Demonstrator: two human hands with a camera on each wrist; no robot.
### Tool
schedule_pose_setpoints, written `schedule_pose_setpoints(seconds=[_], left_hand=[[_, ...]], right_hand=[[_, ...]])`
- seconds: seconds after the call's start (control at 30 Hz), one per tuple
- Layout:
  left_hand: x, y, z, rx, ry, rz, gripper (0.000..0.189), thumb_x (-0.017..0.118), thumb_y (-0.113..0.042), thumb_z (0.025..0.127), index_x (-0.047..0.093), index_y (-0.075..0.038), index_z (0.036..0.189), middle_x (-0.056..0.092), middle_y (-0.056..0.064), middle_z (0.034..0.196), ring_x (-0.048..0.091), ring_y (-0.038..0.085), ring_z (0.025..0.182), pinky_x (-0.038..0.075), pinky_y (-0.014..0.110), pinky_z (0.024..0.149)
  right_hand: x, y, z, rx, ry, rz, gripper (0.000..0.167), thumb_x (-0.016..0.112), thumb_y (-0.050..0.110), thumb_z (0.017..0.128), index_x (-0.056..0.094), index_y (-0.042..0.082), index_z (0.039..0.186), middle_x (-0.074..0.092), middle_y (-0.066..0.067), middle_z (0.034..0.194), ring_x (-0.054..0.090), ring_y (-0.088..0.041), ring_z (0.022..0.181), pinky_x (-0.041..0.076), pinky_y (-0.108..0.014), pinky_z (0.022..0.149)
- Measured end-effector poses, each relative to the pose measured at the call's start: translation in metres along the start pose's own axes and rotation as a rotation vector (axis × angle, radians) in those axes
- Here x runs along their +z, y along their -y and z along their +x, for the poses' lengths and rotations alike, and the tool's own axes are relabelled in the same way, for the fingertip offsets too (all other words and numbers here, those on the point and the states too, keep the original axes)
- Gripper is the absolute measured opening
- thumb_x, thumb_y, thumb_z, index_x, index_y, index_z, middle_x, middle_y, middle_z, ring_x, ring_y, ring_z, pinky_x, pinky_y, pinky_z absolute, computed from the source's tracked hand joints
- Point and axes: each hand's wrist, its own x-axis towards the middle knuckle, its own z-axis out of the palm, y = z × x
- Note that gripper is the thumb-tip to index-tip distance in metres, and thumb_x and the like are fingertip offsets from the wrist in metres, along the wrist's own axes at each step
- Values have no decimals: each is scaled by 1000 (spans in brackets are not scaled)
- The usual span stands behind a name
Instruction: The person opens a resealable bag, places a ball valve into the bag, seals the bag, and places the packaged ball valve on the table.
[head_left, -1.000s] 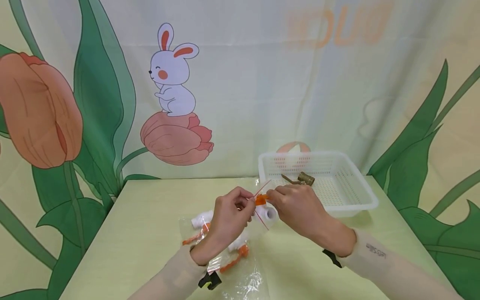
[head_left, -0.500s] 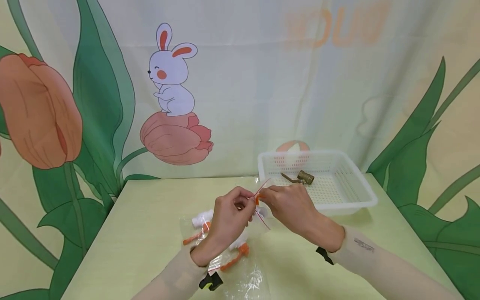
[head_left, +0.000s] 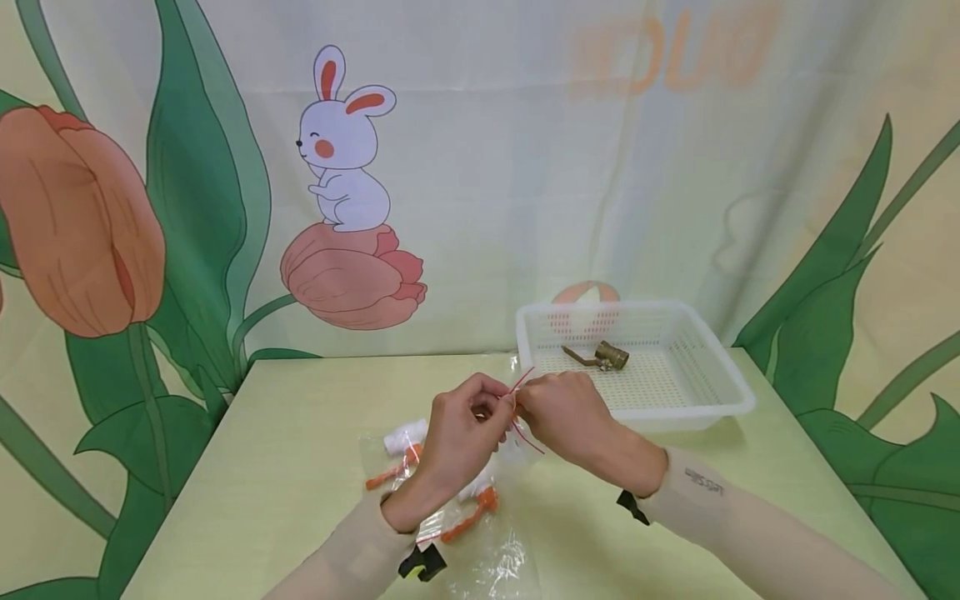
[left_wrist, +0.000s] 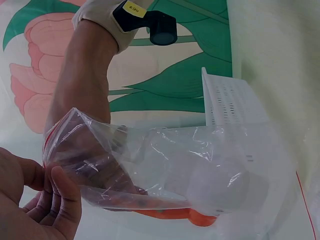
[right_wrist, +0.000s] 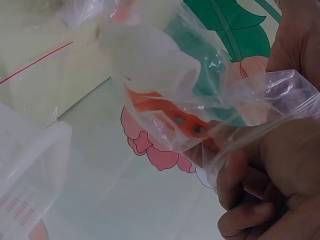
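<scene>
My left hand [head_left: 465,417] pinches the mouth of a clear zip bag [left_wrist: 165,150] with a red seal line. Inside that bag is a white plastic ball valve [right_wrist: 150,65] with an orange lever [right_wrist: 185,122]. The fingers of my right hand [head_left: 573,417] reach into the bag and grip the lever, as the right wrist view shows. In the head view my hands hide most of this valve. Two more white valves with orange levers, one farther back [head_left: 405,437] and one nearer [head_left: 467,527], lie bagged on the table beside my left forearm.
A white perforated basket [head_left: 723,408] stands at the back right, just beyond my right hand. In it lies a brass-coloured valve [head_left: 611,356] with a long lever. The pale green table [head_left: 277,467] ends at a printed curtain [head_left: 480,208].
My right hand has moved left, towards my left hand, carrying the valve deeper into the bag. The orange lever is now mostly hidden in the head view. My left hand stays put.
</scene>
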Motion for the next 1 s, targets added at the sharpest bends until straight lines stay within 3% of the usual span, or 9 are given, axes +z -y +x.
schedule_pose_setpoints(seconds=[0.17,0.33,0.47,0.57,0.73,0.83,1.0], left_hand=[[-1,0,0,-13,1,-3,4,63,-6,91,65,-3,92,67,10,67,60,29,51,50,25,44],[-1,3,0,-39,1,-5,3,63,-6,91,64,-4,90,66,8,66,59,20,48,50,25,45],[-3,4,1,-33,-17,-22,3,62,-5,92,63,-3,90,65,10,65,57,14,46,49,24,44],[-4,4,2,-64,-21,-78,3,61,-3,92,62,-1,90,64,12,65,57,15,46,49,24,44],[-8,2,6,-149,-37,-207,4,60,-1,93,60,2,91,63,16,66,60,16,49,56,30,50],[-10,1,8,-166,-48,-243,5,60,-2,93,60,2,91,63,15,67,60,17,49,56,32,51],[-15,-1,9,-168,-61,-281,5,61,-3,93,59,1,92,64,17,68,63,26,52,57,36,52]], right_hand=[[2,2,1,8,68,-2,37,73,21,86,52,24,55,48,6,50,43,-16,41,32,-29,38],[2,1,0,-16,63,19,27,75,19,83,59,23,62,53,8,55,44,-13,43,31,-28,39],[-4,-3,1,-52,92,77,7,75,18,84,71,23,83,66,11,69,49,-12,47,33,-25,42],[-13,-6,0,-80,100,130,11,74,19,86,74,21,97,72,10,84,55,-11,53,36,-22,45],[-37,-13,-2,-93,3,219,17,74,21,87,74,17,104,75,5,96,60,-8,57,41,-20,48],[-51,-15,-3,-81,-81,252,19,74,23,87,73,16,104,74,5,99,63,-6,62,47,-22,54],[-65,-16,-5,-35,-220,341,27,76,24,86,72,11,109,73,-1,108,70,-13,84,56,-30,71]])
